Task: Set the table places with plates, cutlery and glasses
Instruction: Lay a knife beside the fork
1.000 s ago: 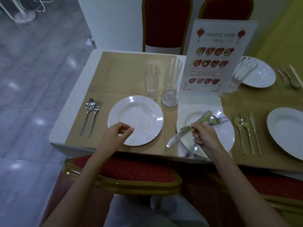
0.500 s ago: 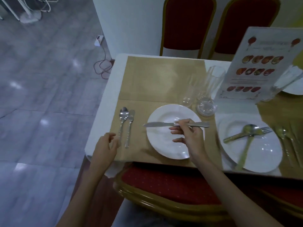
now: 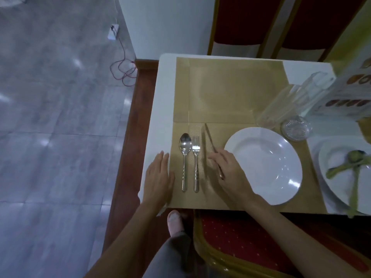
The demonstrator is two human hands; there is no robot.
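Right hand (image 3: 228, 173): fingers curled round the handle of a knife (image 3: 209, 138), pinching it low, blade pointing away and slightly left. Knife blade blurred, held between the fork (image 3: 196, 163) and the near plate (image 3: 265, 165); cannot tell if it touches the placemat (image 3: 230, 93). Right forearm runs back toward the lower right, over the plate's near-left rim.

Left hand (image 3: 158, 179): fingers straight and together, palm down, flat on the table (image 3: 162, 109) edge at the placemat's left border, holding nothing. Forearm runs down to the lower left.

Spoon (image 3: 185, 157) and fork lie side by side, handles toward the person, left of the knife.

2 glasses (image 3: 281, 105) stand beyond the plate. Menu card (image 3: 353, 91) at far right: food pictures only, text unreadable.

A second plate (image 3: 337, 177) at right carries crossed cutlery.
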